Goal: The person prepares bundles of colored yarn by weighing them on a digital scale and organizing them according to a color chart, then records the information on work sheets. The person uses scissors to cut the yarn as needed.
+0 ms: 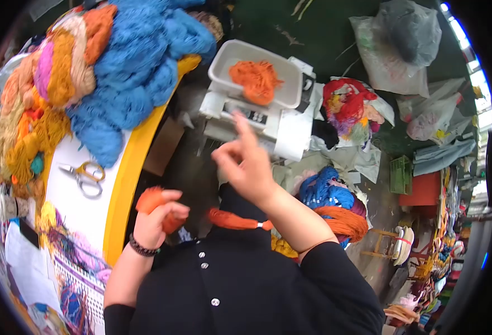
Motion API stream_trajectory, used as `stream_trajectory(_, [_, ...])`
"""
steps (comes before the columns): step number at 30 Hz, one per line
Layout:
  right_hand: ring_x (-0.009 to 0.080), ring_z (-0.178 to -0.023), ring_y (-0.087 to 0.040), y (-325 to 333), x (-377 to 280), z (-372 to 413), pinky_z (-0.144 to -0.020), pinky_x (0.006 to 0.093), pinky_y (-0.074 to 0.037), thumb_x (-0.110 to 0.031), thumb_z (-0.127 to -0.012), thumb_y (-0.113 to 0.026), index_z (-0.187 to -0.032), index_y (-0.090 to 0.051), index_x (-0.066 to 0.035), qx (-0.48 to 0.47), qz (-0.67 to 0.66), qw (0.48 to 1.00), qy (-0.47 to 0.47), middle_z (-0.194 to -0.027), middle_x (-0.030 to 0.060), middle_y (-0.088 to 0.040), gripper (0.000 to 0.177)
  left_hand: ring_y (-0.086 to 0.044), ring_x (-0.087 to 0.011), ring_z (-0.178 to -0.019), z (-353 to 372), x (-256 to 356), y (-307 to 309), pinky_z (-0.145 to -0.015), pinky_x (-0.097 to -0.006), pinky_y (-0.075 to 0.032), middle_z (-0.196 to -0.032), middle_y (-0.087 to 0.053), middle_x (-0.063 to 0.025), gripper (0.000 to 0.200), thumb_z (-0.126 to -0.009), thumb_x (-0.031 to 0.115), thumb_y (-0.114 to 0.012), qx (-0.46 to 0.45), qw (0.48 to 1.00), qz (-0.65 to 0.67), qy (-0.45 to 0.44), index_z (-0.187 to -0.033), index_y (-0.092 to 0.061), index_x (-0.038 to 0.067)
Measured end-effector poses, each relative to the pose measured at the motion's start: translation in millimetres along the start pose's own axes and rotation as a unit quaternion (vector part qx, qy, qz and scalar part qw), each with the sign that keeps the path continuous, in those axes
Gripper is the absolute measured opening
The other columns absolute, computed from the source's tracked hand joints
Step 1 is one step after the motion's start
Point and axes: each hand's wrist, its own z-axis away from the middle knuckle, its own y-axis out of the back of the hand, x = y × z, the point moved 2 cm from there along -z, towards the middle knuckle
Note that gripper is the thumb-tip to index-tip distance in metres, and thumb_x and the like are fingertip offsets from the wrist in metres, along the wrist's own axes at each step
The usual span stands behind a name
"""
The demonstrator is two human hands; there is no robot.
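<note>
My left hand [155, 219] is closed around a bundle of orange yarn [152, 201] near the yellow table edge. A strand of the same orange yarn [236, 220] runs across my chest toward my right arm. My right hand [247, 162] is raised in front of a white weighing scale [245, 114], fingers spread and holding nothing that I can see. The scale's white tray [229, 58] holds a loose heap of orange yarn [257, 79].
A white table with a yellow rim [124, 178] carries piles of blue yarn [137, 67], mixed orange, pink and mustard yarn [50, 72], and yellow-handled scissors [84, 176]. Red, blue and orange yarn bundles [335, 195] and plastic bags [402, 44] lie on the floor at right.
</note>
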Motion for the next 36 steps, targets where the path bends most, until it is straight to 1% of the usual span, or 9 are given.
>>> stream_trajectory(2, [0.0111,-0.073,-0.062,-28.6,-23.1,15.7,-0.068,0.0243,-0.048,-0.005,-0.084,-0.062,-0.145,-0.018,-0.001,-0.123,-0.112,0.983,-0.083,-0.085,0.0060,-0.069,0.075,-0.066,-0.0208,-0.081,2.5,15.0,-21.5,-0.075,-0.0297,-0.053,-0.094,-0.066,-0.0178,0.040,-0.091,0.005,-0.046,-0.034,0.999,-0.003,0.019,-0.130,-0.043,-0.004])
stream_trajectory(3, [0.0138,-0.079,-0.064,-38.9,-33.8,20.2,-0.072,0.0262,-0.050,-0.004,-0.085,-0.061,-0.146,-0.017,-0.002,-0.140,-0.193,0.968,-0.076,-0.094,0.0089,-0.068,0.075,-0.066,-0.0195,-0.081,-0.9,23.5,-35.0,-0.076,-0.0284,-0.052,-0.095,-0.065,-0.0175,0.047,-0.092,0.004,-0.046,-0.065,0.998,-0.004,-0.007,-0.137,-0.035,-0.002])
stream_trajectory(5, [0.0163,-0.082,-0.066,-48.9,-37.1,25.7,-0.077,0.0293,-0.052,-0.002,-0.084,-0.060,-0.146,-0.017,-0.004,-0.128,-0.162,0.978,-0.041,-0.101,0.0119,-0.066,0.076,-0.065,-0.0201,-0.087,1.1,25.9,-35.0,-0.073,-0.0273,-0.053,-0.112,-0.059,-0.0156,0.057,-0.091,0.002,-0.045,-0.096,0.995,0.022,-0.015,-0.144,-0.023,0.000])
stream_trajectory(12, [0.0115,-0.081,-0.062,-53.3,-38.0,37.6,-0.075,0.0267,-0.050,-0.001,-0.083,-0.062,-0.147,-0.014,-0.003,-0.179,-0.253,0.931,-0.193,-0.090,0.0101,-0.066,0.079,-0.062,-0.0165,-0.090,12.4,16.7,-38.0,-0.070,-0.0268,-0.053,-0.125,-0.051,-0.0116,0.056,-0.091,0.002,-0.049,-0.075,0.997,-0.008,-0.033,-0.143,-0.029,0.004])
stream_trajectory(20, [0.0100,-0.080,-0.060,-54.8,-37.2,49.0,-0.075,0.0255,-0.049,0.003,-0.085,-0.059,-0.146,-0.017,-0.003,-0.181,-0.284,0.927,-0.164,-0.089,0.0082,-0.065,0.074,-0.061,-0.0120,-0.068,19.4,21.3,-40.8,-0.062,-0.0228,-0.050,-0.111,-0.061,-0.0105,0.049,-0.090,0.004,-0.050,-0.082,0.997,0.017,-0.005,-0.137,-0.039,-0.002])
stream_trajectory(22, [0.0103,-0.082,-0.059,-55.9,-34.8,51.2,-0.076,0.0261,-0.049,0.003,-0.085,-0.059,-0.146,-0.016,-0.003,-0.149,-0.366,0.900,-0.186,-0.091,0.0095,-0.064,0.074,-0.059,-0.0113,-0.061,21.4,20.9,-41.4,-0.061,-0.0228,-0.049,-0.103,-0.063,-0.0114,0.045,-0.089,0.006,-0.048,-0.054,0.997,0.045,0.008,-0.132,-0.043,-0.006])
stream_trajectory(27, [0.0112,-0.085,-0.060,-50.3,-38.4,52.3,-0.079,0.0272,-0.049,0.003,-0.085,-0.059,-0.145,-0.016,-0.003,-0.147,-0.409,0.870,-0.233,-0.092,0.0097,-0.064,0.074,-0.058,-0.0099,-0.059,21.8,16.4,-40.1,-0.058,-0.0225,-0.049,-0.095,-0.065,-0.0093,0.041,-0.089,0.007,-0.050,-0.037,0.998,0.057,0.004,-0.128,-0.048,-0.006])
stream_trajectory(32, [0.0098,-0.082,-0.061,-49.6,-42.4,51.6,-0.078,0.0263,-0.050,0.002,-0.085,-0.060,-0.145,-0.020,-0.002,-0.157,-0.311,0.915,-0.206,-0.091,0.0082,-0.064,0.073,-0.056,-0.0078,-0.057,21.7,12.3,-39.7,-0.057,-0.0220,-0.048,-0.083,-0.065,-0.0052,0.035,-0.092,0.015,-0.055,-0.006,1.000,0.023,-0.007,-0.122,-0.055,-0.005])
stream_trajectory(36, [0.0092,-0.082,-0.060,-54.1,-38.4,53.4,-0.078,0.0259,-0.049,0.003,-0.085,-0.060,-0.144,-0.020,0.000,-0.138,-0.322,0.911,-0.220,-0.090,0.0078,-0.064,0.072,-0.057,-0.0090,-0.058,20.7,6.0,-37.7,-0.058,-0.0224,-0.048,-0.080,-0.064,-0.0044,0.026,-0.095,0.018,-0.054,0.049,0.996,-0.009,-0.069,-0.111,-0.060,-0.001])
